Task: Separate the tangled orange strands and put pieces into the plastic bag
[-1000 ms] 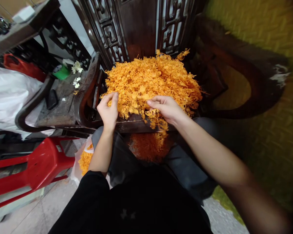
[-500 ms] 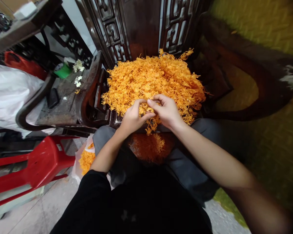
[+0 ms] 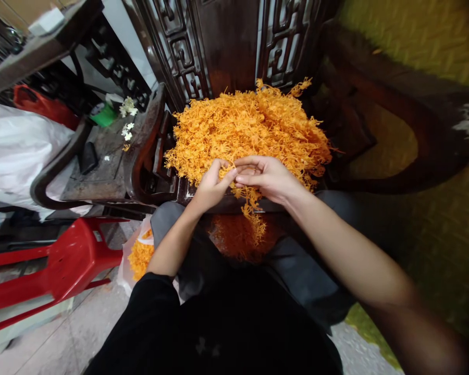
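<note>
Heap of orange strands (image 3: 250,130) piled on dark wooden chair seat (image 3: 168,179), reaching up to the carved chair back (image 3: 226,47). Near rim of heap at seat's front edge; small clump of strands (image 3: 254,211) hanging over that edge, above the lap. Left hand (image 3: 211,185) at near rim, fingers curled, thumb and forefinger pinched on strands. Right hand (image 3: 268,177) just beside it, fingertips meeting the left's, fingers half closed around the hanging clump. Open room scarce: heap fills seat from armrest (image 3: 140,151) on left to dark frame on right; only the strip between front edge and knees free. Left of chair, second wooden seat (image 3: 97,166) with small white flowers (image 3: 127,107) and a green cup (image 3: 101,115). Red plastic stool (image 3: 58,265) lower left, white bag (image 3: 15,151) behind it. Bag of orange strands (image 3: 138,255) on floor beside left knee.

Against a second ago: left hand moved from heap's left rim to centre, now touching right hand. Against half a second ago: hanging clump longer, hands much the same place.
</note>
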{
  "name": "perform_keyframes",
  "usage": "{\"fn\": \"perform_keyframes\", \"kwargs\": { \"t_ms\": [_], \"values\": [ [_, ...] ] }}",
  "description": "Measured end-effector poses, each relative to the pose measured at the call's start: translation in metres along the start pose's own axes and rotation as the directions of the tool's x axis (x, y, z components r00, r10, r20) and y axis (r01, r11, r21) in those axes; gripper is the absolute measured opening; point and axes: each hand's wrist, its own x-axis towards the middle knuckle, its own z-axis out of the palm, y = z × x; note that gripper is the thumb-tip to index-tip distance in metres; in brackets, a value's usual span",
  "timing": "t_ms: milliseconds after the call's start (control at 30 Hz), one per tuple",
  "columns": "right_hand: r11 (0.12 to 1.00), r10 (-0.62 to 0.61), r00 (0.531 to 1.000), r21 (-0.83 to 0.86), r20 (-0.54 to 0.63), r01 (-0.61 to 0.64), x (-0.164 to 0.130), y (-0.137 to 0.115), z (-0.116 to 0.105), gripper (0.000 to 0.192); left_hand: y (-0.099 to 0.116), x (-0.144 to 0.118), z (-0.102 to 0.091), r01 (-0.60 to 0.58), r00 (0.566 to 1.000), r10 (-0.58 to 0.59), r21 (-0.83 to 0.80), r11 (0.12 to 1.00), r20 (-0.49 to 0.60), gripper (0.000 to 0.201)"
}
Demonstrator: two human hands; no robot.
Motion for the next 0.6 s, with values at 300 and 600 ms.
{"fn": "perform_keyframes", "kwargs": {
  "t_ms": [300, 600],
  "values": [
    [0.997, -0.058, 0.998, -0.053, -0.024, 0.057, -0.001, 0.002, 0.003, 0.057, 0.007, 0.000, -0.005, 0.205, 0.975, -0.164, -0.319, 0.925, 0.153, 0.049],
    [0.999, 0.023, 0.997, 0.037, 0.074, -0.026, -0.001, -0.009, 0.000, 0.050, 0.024, -0.001, -0.008, 0.311, 0.947, -0.210, -0.536, 0.785, 0.243, 0.053]
  ]
}}
